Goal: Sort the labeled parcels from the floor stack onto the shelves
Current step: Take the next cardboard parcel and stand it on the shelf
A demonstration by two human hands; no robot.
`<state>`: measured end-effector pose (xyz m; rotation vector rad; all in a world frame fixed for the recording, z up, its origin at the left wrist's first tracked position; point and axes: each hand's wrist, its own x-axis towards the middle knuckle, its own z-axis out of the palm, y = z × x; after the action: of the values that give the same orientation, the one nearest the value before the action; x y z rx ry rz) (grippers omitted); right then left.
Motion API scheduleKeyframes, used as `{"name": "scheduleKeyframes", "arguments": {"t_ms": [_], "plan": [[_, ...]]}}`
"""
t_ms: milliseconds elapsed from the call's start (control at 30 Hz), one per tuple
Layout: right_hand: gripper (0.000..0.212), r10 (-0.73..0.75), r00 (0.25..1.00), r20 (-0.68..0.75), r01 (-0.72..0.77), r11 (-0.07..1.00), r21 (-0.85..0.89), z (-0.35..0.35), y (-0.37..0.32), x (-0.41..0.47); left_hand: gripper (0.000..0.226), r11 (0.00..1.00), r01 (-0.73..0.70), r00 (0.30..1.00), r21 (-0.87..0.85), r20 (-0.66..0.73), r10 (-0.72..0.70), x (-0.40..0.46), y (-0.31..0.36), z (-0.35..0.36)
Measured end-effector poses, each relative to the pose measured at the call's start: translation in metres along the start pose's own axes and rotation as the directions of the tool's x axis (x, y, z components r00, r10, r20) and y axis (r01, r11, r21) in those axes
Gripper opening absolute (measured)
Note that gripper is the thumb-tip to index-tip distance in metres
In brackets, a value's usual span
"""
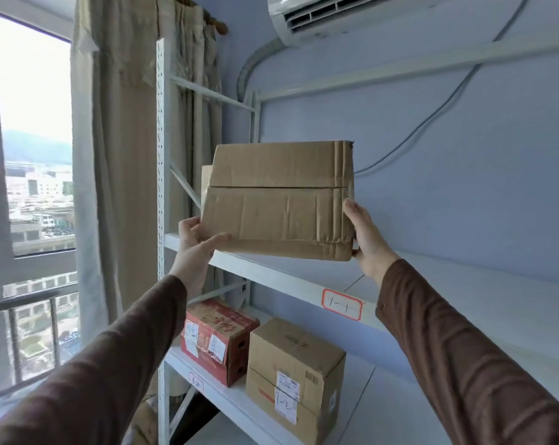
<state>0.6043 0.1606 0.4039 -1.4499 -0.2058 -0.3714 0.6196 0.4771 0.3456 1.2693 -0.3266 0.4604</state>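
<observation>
I hold a plain brown cardboard parcel (279,200) up in front of the upper shelf (271,274), its underside facing me with the flap seam across the middle. My left hand (196,240) grips its lower left corner, thumb lying across the face. My right hand (366,234) grips the lower right edge. The parcel hangs just above the shelf's front edge at its left end. A red-bordered tag reading "1-1" (341,304) is stuck on that shelf's front rail. No label on the parcel shows from this side.
On the shelf below stand a red carton (217,340) with white stickers and a brown box (292,377) marked "1-2". The perforated white upright (161,155) stands at the left, curtain and window beyond. An air conditioner (352,17) hangs above.
</observation>
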Motion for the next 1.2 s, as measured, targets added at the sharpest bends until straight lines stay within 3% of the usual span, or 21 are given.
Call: {"name": "scheduleKeyframes", "arguments": {"t_ms": [100, 167, 333, 500, 733, 1000, 1200], "plan": [[0.071, 0.081, 0.995, -0.06, -0.079, 0.996, 0.029, -0.018, 0.014, 0.032, 0.038, 0.999, -0.042, 0.999, -0.024, -0.018, 0.041, 0.003, -0.003, 0.021], [0.06, 0.1, 0.988, -0.117, -0.088, 0.991, 0.105, -0.027, 0.025, 0.048, 0.027, 0.997, -0.069, 0.998, -0.014, -0.009, 0.069, 0.002, -0.005, 0.03], [0.053, 0.168, 0.972, -0.167, -0.132, 0.969, 0.21, -0.039, 0.053, 0.07, 0.034, 0.978, -0.192, 0.981, 0.078, 0.045, 0.189, 0.007, -0.012, 0.038], [0.051, 0.172, 0.962, -0.21, -0.121, 0.964, 0.236, -0.029, 0.066, 0.077, 0.029, 0.974, -0.216, 0.975, 0.065, 0.069, 0.212, 0.01, -0.004, 0.04], [0.043, 0.122, 0.96, -0.251, -0.078, 0.981, 0.18, -0.03, 0.075, 0.088, 0.057, 0.997, -0.071, 0.978, -0.012, 0.195, 0.072, 0.029, -0.005, 0.022], [0.028, 0.103, 0.958, -0.268, -0.065, 0.987, 0.145, -0.02, 0.082, 0.089, 0.064, 1.0, -0.011, 0.96, 0.027, 0.28, 0.003, 0.034, -0.018, 0.006], [0.026, 0.088, 0.965, -0.248, -0.068, 0.994, 0.088, -0.01, 0.084, 0.085, 0.106, 0.983, 0.021, 0.949, 0.184, 0.306, -0.078, 0.041, -0.039, -0.009]]}}
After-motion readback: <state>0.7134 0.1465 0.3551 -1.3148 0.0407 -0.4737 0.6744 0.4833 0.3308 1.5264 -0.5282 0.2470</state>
